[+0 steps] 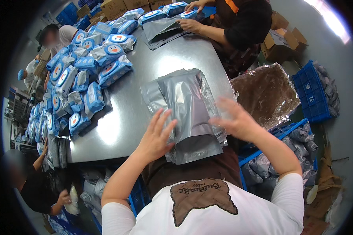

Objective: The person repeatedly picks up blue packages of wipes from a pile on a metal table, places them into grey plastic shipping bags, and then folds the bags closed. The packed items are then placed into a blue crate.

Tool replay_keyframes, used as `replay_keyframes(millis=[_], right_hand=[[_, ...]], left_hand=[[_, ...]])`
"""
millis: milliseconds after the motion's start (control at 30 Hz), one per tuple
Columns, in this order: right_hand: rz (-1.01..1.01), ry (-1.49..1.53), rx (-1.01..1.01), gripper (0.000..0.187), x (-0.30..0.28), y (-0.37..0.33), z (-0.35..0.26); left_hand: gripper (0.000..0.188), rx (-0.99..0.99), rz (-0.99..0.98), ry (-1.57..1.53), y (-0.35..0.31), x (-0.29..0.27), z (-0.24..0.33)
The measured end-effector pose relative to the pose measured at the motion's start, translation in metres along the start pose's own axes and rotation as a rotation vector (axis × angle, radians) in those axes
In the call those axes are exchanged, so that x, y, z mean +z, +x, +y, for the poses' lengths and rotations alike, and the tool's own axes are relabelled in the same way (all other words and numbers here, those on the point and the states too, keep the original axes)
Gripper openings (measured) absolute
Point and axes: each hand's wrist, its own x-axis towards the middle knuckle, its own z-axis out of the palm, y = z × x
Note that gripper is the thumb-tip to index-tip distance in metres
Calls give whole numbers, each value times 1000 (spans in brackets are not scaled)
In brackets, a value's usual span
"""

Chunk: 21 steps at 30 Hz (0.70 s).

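Note:
A stack of grey plastic mailing bags (pixel 186 111) lies on the metal table right in front of me, its near end reaching over the table edge. My left hand (pixel 157 135) is over the left side of the stack, fingers spread, holding nothing. On the other side, my right hand (pixel 236 120) hovers by the stack's right edge, slightly blurred, its fingers apart and with nothing in them. Whether either hand touches the bags I cannot tell. Blue-and-white packs of wipes (pixel 94 98) are heaped to the left of the bags.
The steel table (pixel 125 137) has a co-worker's hand (pixel 190 26) at its far side, on more grey bags (pixel 161 29). Right of me stand a foil-lined box (pixel 266 94), a blue crate (pixel 310 96) and another crate with filled grey bags (pixel 262 160). A person (pixel 39 188) works at left.

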Motion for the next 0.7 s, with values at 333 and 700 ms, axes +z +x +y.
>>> replay_keyframes(millis=[333,700], right_hand=[[-96,33,-501,11,13,17,13],[336,887,976,26,80,35,-5]], left_hand=[[15,575,-130,-104,12,10,-40],[35,-907,488,-870,4,76,-23]])
